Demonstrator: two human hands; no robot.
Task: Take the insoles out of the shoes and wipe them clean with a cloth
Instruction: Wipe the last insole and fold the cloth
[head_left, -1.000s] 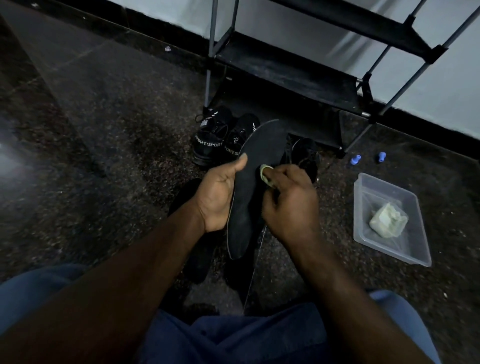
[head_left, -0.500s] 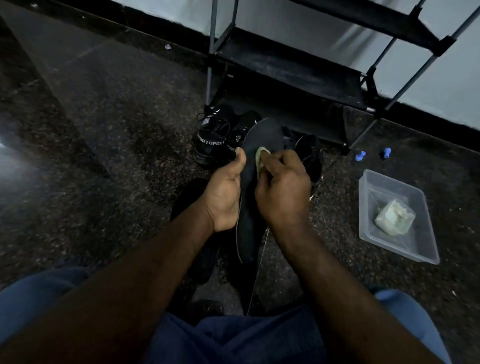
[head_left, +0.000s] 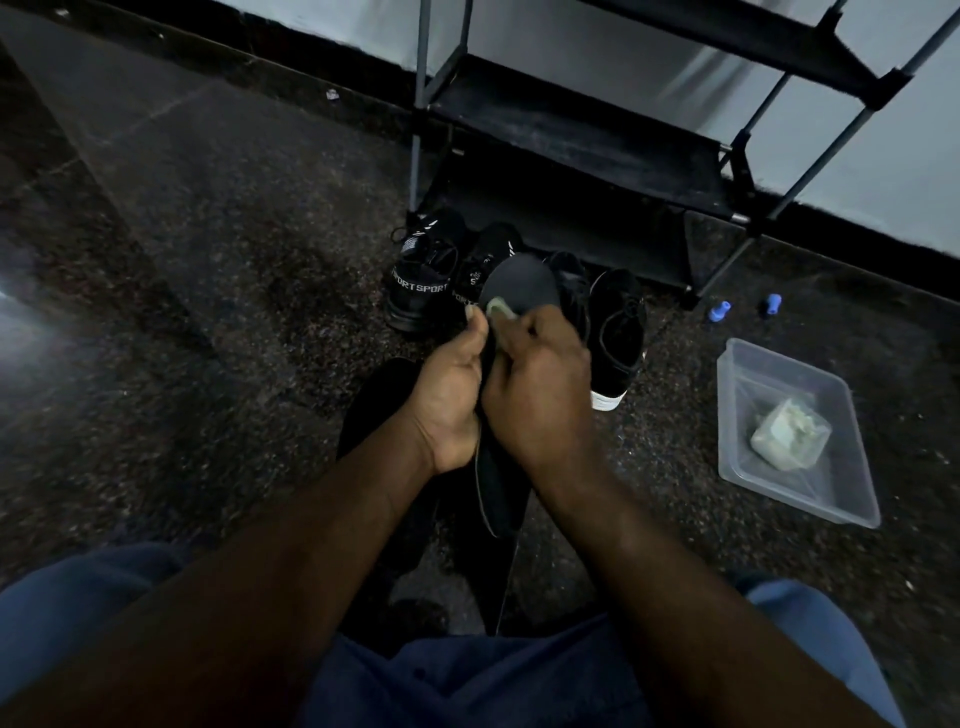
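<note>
Centre frame: left hand grips the insole by its edge; right hand pinches the cloth against its toe. Risk: the unsupported toe may buckle under pressure and slip loose.

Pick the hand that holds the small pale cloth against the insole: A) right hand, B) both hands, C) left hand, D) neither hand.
A: the right hand pinches the cloth against the insole, while the left hand only grips the insole's edge.

"SPORT SPORT" on heel of left black sneaker; other lettering unreadable.
</note>
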